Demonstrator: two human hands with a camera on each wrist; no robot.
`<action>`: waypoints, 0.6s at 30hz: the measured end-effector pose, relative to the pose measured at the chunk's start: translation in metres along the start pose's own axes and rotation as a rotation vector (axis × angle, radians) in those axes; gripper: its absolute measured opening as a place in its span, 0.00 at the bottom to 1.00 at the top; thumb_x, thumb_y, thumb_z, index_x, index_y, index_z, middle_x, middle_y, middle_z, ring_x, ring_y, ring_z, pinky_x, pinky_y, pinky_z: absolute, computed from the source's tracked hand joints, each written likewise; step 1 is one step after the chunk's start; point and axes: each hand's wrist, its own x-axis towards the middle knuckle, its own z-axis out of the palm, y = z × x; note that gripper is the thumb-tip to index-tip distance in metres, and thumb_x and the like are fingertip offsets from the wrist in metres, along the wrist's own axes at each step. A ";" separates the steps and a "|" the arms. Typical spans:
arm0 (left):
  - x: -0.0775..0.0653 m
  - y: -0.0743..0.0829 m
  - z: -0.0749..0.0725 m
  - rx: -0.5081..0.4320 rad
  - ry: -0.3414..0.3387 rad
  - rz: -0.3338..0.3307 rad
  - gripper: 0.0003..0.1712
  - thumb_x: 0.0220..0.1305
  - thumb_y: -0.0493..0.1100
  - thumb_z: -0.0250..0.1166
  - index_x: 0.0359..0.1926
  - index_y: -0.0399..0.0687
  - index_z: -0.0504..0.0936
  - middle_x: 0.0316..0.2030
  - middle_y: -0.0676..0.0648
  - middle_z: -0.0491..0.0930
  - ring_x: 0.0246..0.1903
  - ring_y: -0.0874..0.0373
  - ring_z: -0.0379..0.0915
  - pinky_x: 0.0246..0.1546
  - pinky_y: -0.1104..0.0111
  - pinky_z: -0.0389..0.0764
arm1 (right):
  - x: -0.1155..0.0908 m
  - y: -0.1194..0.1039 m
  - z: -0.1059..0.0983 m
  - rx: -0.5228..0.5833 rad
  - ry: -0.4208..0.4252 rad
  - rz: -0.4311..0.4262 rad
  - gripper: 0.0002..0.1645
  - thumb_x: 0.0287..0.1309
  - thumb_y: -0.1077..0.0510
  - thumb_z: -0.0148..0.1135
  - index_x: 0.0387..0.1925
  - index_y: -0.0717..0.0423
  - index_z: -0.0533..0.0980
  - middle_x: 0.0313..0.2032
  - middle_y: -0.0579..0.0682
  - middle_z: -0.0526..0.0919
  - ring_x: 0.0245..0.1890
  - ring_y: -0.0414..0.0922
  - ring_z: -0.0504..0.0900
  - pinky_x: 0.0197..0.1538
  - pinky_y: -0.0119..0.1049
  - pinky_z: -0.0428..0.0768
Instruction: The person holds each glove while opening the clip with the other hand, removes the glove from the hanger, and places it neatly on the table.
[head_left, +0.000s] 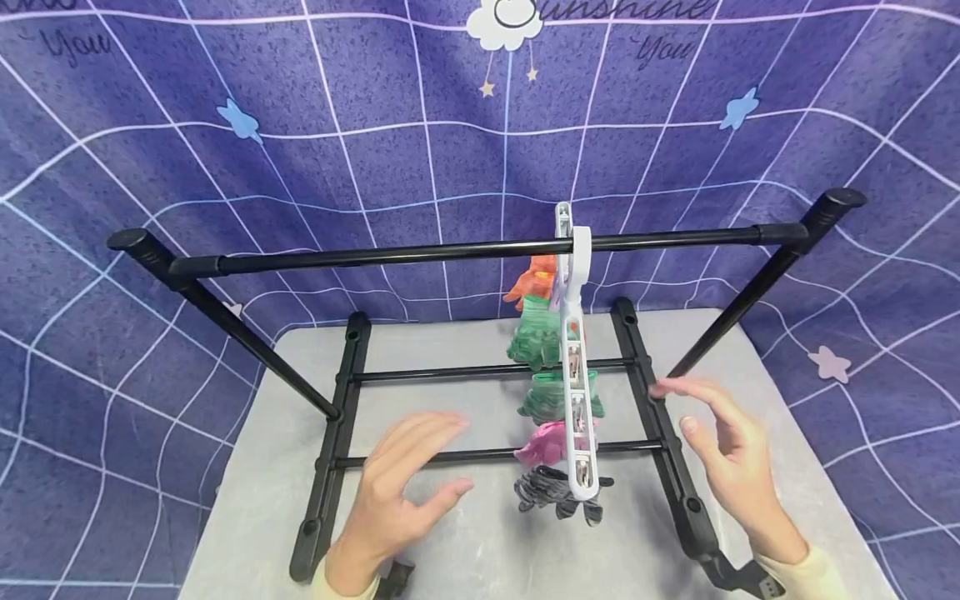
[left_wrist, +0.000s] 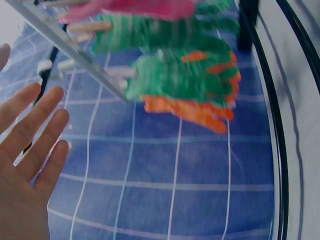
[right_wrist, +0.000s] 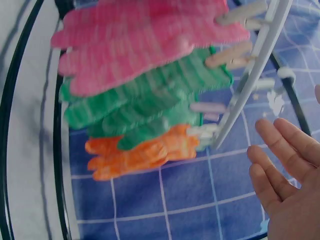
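A white clip hanger (head_left: 576, 358) hangs by its hook from the black top bar of a rack. From its pegs hang knitted gloves: an orange glove (right_wrist: 145, 150), green gloves (left_wrist: 170, 75), a pink glove (head_left: 545, 444) and a dark grey glove (head_left: 558, 490) at the near end. My left hand (head_left: 401, 492) is held left of the hanger, fingers extended and thumb apart, with nothing in it. On the other side my right hand (head_left: 723, 458) hovers by the rack's right foot rail, its fingers loosely bent and holding nothing. Both hands are apart from the gloves.
The black rack has a top bar (head_left: 390, 257), slanted posts (head_left: 247, 329) at each side and foot rails (head_left: 322, 483) on a pale grey table (head_left: 465, 533). Thin crossbars (head_left: 457, 456) run low between the rails. A blue gridded cloth (head_left: 360, 108) covers the back and sides.
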 end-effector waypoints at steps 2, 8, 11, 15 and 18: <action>0.002 0.003 0.006 -0.031 0.004 0.010 0.26 0.71 0.50 0.74 0.56 0.32 0.87 0.50 0.37 0.88 0.51 0.41 0.83 0.66 0.61 0.78 | 0.000 -0.005 0.007 0.026 -0.001 -0.022 0.17 0.70 0.74 0.58 0.56 0.86 0.76 0.47 0.60 0.88 0.54 0.48 0.84 0.67 0.34 0.73; 0.004 0.012 0.024 -0.117 -0.018 0.007 0.23 0.71 0.47 0.74 0.58 0.34 0.86 0.49 0.39 0.87 0.49 0.45 0.84 0.60 0.63 0.82 | 0.000 -0.019 0.027 0.071 -0.061 -0.066 0.19 0.69 0.70 0.66 0.55 0.83 0.78 0.44 0.58 0.87 0.51 0.46 0.82 0.63 0.33 0.75; 0.006 0.015 0.032 -0.144 -0.030 0.008 0.24 0.71 0.47 0.74 0.58 0.34 0.86 0.50 0.39 0.87 0.49 0.46 0.84 0.57 0.63 0.84 | 0.001 -0.022 0.034 0.092 -0.091 -0.083 0.21 0.68 0.68 0.68 0.56 0.82 0.78 0.45 0.60 0.87 0.52 0.47 0.82 0.63 0.33 0.76; 0.006 0.017 0.041 -0.164 -0.048 -0.011 0.24 0.70 0.46 0.76 0.59 0.35 0.86 0.51 0.40 0.87 0.50 0.48 0.84 0.57 0.64 0.84 | 0.002 -0.024 0.041 0.095 -0.113 -0.133 0.23 0.65 0.66 0.72 0.55 0.81 0.78 0.45 0.61 0.86 0.53 0.48 0.83 0.65 0.35 0.76; 0.006 0.018 0.047 -0.181 -0.052 -0.021 0.24 0.68 0.44 0.77 0.60 0.35 0.86 0.52 0.40 0.87 0.50 0.49 0.85 0.58 0.64 0.84 | 0.003 -0.026 0.047 0.078 -0.127 -0.177 0.26 0.64 0.62 0.75 0.54 0.80 0.79 0.46 0.62 0.86 0.54 0.49 0.82 0.66 0.35 0.75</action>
